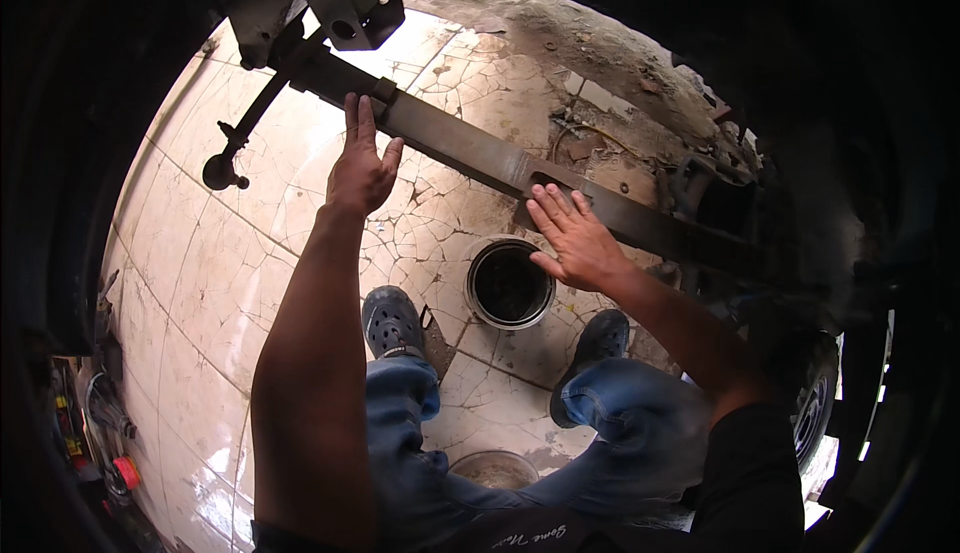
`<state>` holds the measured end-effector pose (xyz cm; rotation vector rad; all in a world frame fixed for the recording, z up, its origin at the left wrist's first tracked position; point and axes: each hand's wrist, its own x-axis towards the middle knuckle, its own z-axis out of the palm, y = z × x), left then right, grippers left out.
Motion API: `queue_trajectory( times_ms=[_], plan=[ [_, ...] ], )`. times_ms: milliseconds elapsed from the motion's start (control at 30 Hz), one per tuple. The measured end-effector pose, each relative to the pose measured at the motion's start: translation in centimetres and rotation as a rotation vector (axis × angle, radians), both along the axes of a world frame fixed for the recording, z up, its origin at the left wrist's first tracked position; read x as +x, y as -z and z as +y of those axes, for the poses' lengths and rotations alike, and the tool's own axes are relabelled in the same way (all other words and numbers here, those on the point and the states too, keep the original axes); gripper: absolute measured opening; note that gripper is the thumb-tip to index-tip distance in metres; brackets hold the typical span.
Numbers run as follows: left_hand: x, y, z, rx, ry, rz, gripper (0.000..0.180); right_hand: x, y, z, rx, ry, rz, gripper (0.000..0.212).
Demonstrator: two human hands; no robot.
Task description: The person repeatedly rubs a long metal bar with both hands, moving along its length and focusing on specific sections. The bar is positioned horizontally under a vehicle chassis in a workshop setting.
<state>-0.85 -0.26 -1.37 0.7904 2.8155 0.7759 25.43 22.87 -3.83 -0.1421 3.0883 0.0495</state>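
Note:
A long grey metal beam (450, 136) crosses in front of me from upper left to lower right. My left hand (366, 165) reaches up to the beam's near edge, fingers stretched out, fingertips at a raised band on it. Farther right, my right hand (578, 243) is spread flat, with its fingertips beside a slot (558, 183) in the beam. Neither hand grips anything; whether the fingertips touch the metal I cannot tell. Below the right hand stands a round bucket (472, 298) with a pale rim and a dark inside.
Dark metal brackets (345, 13) sit at the beam's left end, where a rod with a ball end (220, 168) hangs. Rubble (560, 33) lies beyond the cracked tile floor (200, 243). Tools (120, 473) are at lower left, a wheel (818, 413) at right.

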Motion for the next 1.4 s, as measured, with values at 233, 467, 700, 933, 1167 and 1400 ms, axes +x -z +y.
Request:
queue_trajectory(
  times_ms=[233,467,700,933,1167,1400],
  plan=[
    [-0.1,-0.3,0.1,-0.007,-0.004,0.014,0.082,-0.2,0.0,1.0,0.011,-0.081,0.001,0.075],
    [-0.9,1.3,0.6,0.037,0.016,0.073,0.082,-1.1,0.1,1.2,-0.015,-0.107,0.007,0.074],
    [-0.2,0.3,-0.2,-0.002,0.005,0.054,0.082,3.5,-0.5,3.2,-0.001,-0.054,-0.011,0.074],
    [-0.7,0.9,0.7,0.015,0.012,0.065,0.083,-2.7,0.2,-0.2,-0.038,-0.050,0.066,0.074],
    [-0.5,0.8,0.0,0.014,0.017,0.060,0.081,2.3,-0.6,3.2,0.045,-0.076,-0.027,0.073],
    [0.2,0.2,1.3,0.012,-0.042,0.029,0.084,-1.3,0.1,1.1,-0.008,-0.081,0.022,0.073]
  ],
)
